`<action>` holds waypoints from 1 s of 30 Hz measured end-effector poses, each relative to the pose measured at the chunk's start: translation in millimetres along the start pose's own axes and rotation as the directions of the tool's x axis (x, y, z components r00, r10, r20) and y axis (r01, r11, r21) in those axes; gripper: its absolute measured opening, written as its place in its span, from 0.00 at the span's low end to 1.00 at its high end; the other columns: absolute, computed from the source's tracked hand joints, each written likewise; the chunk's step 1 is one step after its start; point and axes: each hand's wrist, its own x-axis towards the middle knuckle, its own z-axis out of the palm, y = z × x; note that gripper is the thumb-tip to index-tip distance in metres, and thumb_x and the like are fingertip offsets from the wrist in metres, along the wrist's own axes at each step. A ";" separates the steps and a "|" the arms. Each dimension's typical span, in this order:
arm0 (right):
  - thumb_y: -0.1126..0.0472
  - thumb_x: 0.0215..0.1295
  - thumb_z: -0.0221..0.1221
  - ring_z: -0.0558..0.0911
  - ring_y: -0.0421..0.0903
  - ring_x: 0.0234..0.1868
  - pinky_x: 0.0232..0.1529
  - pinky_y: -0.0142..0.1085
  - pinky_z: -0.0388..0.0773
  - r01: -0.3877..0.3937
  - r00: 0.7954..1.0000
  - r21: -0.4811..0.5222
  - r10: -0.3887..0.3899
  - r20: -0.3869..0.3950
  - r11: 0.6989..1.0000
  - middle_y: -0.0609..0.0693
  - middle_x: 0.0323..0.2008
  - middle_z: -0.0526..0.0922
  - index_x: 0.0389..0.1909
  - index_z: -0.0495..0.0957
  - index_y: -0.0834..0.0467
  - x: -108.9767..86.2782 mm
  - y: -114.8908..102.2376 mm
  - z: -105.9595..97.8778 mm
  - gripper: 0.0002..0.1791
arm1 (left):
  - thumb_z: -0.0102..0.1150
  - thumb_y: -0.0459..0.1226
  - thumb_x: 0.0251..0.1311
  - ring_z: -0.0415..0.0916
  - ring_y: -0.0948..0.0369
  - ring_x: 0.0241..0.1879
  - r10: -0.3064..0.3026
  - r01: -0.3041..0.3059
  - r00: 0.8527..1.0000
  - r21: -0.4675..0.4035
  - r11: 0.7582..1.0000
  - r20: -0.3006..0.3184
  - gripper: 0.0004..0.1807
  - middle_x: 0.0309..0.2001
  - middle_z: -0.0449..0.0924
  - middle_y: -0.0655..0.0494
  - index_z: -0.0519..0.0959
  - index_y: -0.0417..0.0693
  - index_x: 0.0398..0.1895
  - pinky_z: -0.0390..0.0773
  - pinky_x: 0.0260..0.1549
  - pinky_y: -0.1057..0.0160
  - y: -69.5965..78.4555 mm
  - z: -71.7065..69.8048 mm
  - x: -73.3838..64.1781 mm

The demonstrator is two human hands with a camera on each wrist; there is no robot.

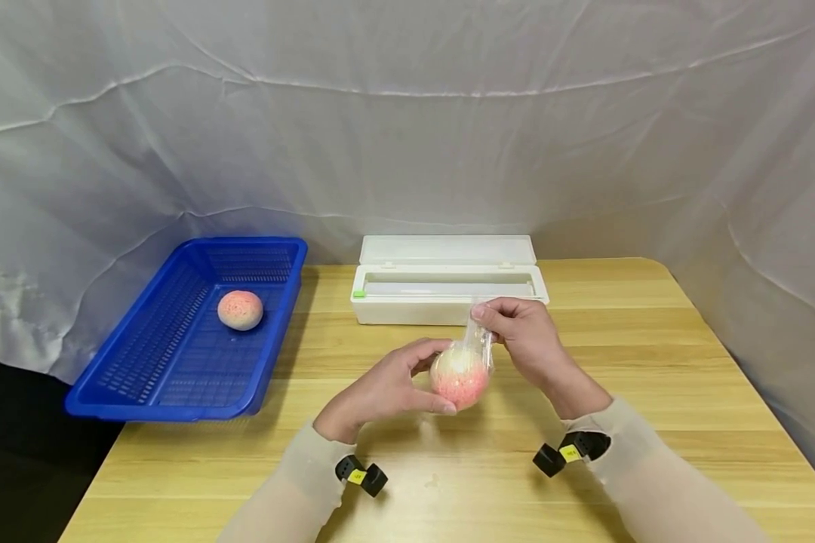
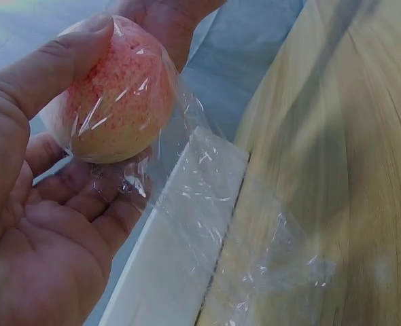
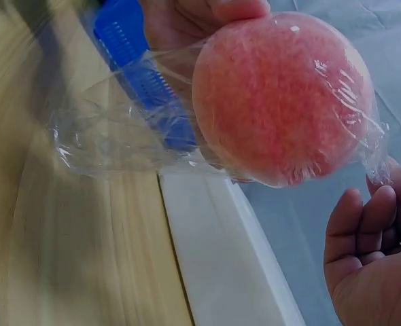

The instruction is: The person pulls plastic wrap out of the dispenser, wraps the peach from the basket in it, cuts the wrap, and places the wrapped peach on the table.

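A pink and cream peach (image 1: 460, 378) is held above the wooden table, wrapped in clear plastic film. My left hand (image 1: 392, 386) grips it from the left side, with the thumb laid across the fruit (image 2: 122, 102) in the left wrist view. On the other side, my right hand (image 1: 526, 335) pinches a gathered end of the cling film (image 1: 476, 337) between thumb and fingers. Loose film (image 3: 112, 139) trails off the opposite side of the peach in the right wrist view.
A white cling film dispenser (image 1: 441, 313) stands behind the hands with its lid raised. At the left is a blue plastic basket (image 1: 281, 332) with a second peach (image 1: 240, 310) inside. A grey cloth (image 1: 407, 151) hangs behind the wooden table (image 1: 659, 362).
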 end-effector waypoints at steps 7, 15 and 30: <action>0.63 0.74 0.64 0.75 0.37 0.29 0.34 0.29 0.76 -0.026 1.000 -0.009 0.026 0.005 1.000 0.41 0.25 0.81 0.33 0.88 0.56 -1.8 -0.7 2.0 0.08 | 0.84 0.39 0.51 0.73 0.57 0.68 0.014 -0.014 0.999 0.008 1.000 -0.037 0.42 0.67 0.74 0.62 0.74 0.61 0.70 0.68 0.73 0.46 5.2 2.1 -1.4; 0.63 0.76 0.63 0.78 0.38 0.31 0.33 0.29 0.78 -0.117 0.990 0.059 0.112 0.079 0.991 0.44 0.30 0.84 0.31 0.87 0.54 -5.7 7.3 4.2 0.11 | 0.85 0.36 0.50 0.72 0.60 0.71 0.073 -0.071 0.996 0.055 0.996 -0.041 0.44 0.67 0.75 0.62 0.70 0.59 0.70 0.68 0.74 0.47 10.7 5.1 -1.3; 0.53 0.79 0.60 0.84 0.43 0.40 0.39 0.34 0.85 -0.349 0.867 0.089 0.285 0.408 0.933 0.49 0.41 0.85 0.44 0.80 0.58 -6.2 12.7 -6.3 0.12 | 0.86 0.37 0.48 0.72 0.56 0.71 0.452 -0.397 0.891 0.563 0.725 0.046 0.46 0.67 0.76 0.52 0.69 0.48 0.69 0.61 0.79 0.53 18.7 -3.6 4.0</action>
